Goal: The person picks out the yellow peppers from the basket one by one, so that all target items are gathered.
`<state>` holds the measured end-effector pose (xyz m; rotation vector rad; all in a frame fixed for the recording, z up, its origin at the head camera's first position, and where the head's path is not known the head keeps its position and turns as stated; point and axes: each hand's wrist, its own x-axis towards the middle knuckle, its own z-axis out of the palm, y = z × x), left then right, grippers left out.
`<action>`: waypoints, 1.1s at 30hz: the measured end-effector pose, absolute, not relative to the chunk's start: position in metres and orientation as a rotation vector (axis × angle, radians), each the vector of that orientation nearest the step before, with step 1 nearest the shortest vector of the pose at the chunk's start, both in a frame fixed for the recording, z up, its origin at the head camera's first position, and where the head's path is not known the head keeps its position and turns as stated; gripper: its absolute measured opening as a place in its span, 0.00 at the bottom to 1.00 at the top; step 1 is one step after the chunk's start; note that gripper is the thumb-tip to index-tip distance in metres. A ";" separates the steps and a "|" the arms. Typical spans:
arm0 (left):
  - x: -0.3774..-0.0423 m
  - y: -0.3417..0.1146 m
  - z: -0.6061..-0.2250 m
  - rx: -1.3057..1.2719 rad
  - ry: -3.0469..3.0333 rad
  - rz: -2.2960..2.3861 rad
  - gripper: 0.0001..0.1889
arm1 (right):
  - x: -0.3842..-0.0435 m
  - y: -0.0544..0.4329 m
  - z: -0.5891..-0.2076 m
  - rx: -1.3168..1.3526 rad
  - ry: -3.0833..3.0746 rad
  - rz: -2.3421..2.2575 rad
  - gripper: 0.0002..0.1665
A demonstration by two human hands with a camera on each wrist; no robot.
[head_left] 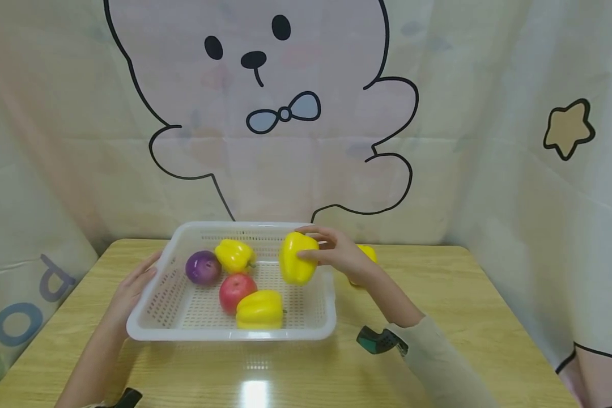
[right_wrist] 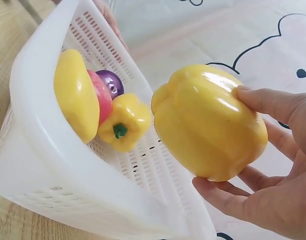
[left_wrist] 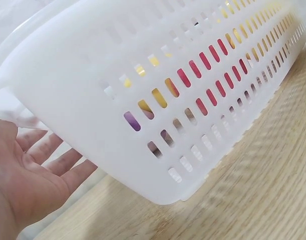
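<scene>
My right hand (head_left: 343, 252) pinches a yellow bell pepper (head_left: 297, 258) between thumb and fingers, above the right part of a white perforated plastic basket (head_left: 316, 326). In the right wrist view, this pepper (right_wrist: 208, 122) sits close to the lens, held from one side. At the basket's left end, my left hand (head_left: 132, 292) touches the wall with relaxed, extended fingers; the left wrist view shows the hand (left_wrist: 40, 175) partly behind that end. Inside the basket lie a round purple vegetable or fruit (head_left: 203, 267), a round red fruit (head_left: 236, 292) and two yellow bell peppers, one behind (head_left: 234, 255), one in front (head_left: 260, 310).
Another yellow object (head_left: 369, 253) lies on the wooden table (head_left: 438, 306) beyond my right wrist, mostly hidden by it. A printed curtain (head_left: 469, 141) hangs behind the table and along both sides.
</scene>
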<state>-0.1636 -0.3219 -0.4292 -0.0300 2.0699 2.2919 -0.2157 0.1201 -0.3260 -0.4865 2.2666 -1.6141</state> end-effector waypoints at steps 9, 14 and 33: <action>-0.164 -0.320 -0.427 -0.044 2.107 2.257 0.26 | -0.210 0.130 -0.322 -0.527 2.286 -1.619 0.32; -0.164 -0.320 -0.427 -0.042 2.128 2.249 0.26 | -0.208 0.135 -0.321 -0.559 2.289 -1.620 0.32; -0.163 -0.320 -0.429 -0.017 2.131 2.259 0.22 | -0.199 0.154 -0.319 -0.549 2.372 -1.621 0.31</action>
